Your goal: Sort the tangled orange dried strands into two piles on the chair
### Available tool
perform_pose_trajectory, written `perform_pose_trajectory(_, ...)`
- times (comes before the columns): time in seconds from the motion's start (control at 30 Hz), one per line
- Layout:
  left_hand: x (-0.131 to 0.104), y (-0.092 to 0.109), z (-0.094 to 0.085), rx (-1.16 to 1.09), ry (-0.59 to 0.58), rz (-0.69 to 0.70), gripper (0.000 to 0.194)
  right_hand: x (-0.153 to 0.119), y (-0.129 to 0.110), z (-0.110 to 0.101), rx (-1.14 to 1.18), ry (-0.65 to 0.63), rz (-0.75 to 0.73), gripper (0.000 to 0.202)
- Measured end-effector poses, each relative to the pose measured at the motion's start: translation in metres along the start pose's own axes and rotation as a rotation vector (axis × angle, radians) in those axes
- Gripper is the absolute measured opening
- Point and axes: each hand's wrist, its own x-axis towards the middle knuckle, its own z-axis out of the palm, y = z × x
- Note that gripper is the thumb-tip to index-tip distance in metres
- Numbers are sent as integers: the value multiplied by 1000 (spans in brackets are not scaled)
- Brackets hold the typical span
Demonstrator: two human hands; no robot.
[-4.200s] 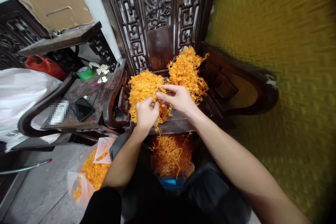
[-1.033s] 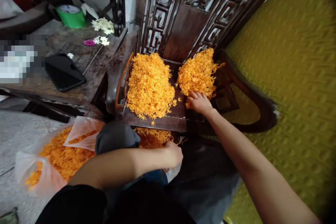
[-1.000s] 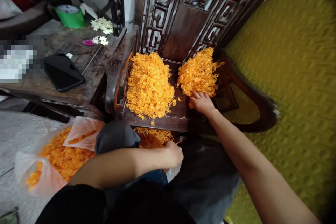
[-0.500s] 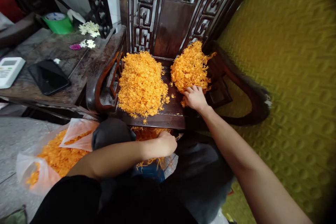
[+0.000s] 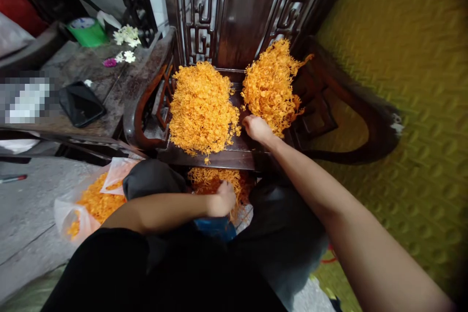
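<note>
Hand (image 5: 257, 128), the right, curled inward beside orange flower heap (image 5: 272, 85), grasp not discernible

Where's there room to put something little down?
Probably the wooden side surface, between the black phone, pink flower and chair's curved arm. The seat has a thin gap between the left orange pile and right orange pile, with the right hand at its front, plus a narrow front strip. The piles crowd the back.

Dark-brown carved wooden chair (image 5: 248, 24) looks glossy; the frilly orange heap (image 5: 203, 109) near the left edge of its seat (image 5: 243, 145), rough and matt
</note>
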Motion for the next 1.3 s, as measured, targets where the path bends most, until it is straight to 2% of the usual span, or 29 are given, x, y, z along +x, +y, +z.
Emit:
perform_pose_trajectory(0.1, 0, -11, -10, 66, -55, 40, 43, 2, 0, -6, 250, 88, 111, 32)
perform_pose_trajectory(0.23, -5, -16, -14, 136, -115, 14, 39, -5, -10, -25, 617, 115, 179, 19)
perform_pose_trajectory(0.5, -8, -15, -11, 178, -188, -1, 38, -51, -56, -87, 1404, 86, 76, 47)
perform_pose_trajectory(0.6, -5, -16, -13, 153, -185, 15, 36, -67, -75, -103, 1420, 82, -9, 44)
perform_pose_trajectory(0.67, -3, -16, -13, 139, -185, 19, 41, -75, -84, -108, 1423, 81, -40, 43)
perform_pose_trajectory(0.77, -2, -14, -11, 131, -192, 11, 46, -80, -91, -110, 1425, 71, -50, 42)
perform_pose_trajectory(0.9, -2, -12, -10, 134, -190, 11, 39, -82, -93, -107, 1395, 80, -77, 41)
perform_pose_trajectory(1.17, -8, -13, -22, 159, -212, -8, 32, -83, -102, -107, 1157, 283, -255, 47)
perform_pose_trajectory(1.3, -13, -11, -29, 89, -144, 27, 17, -75, -92, -97, 906, 351, -274, 30)
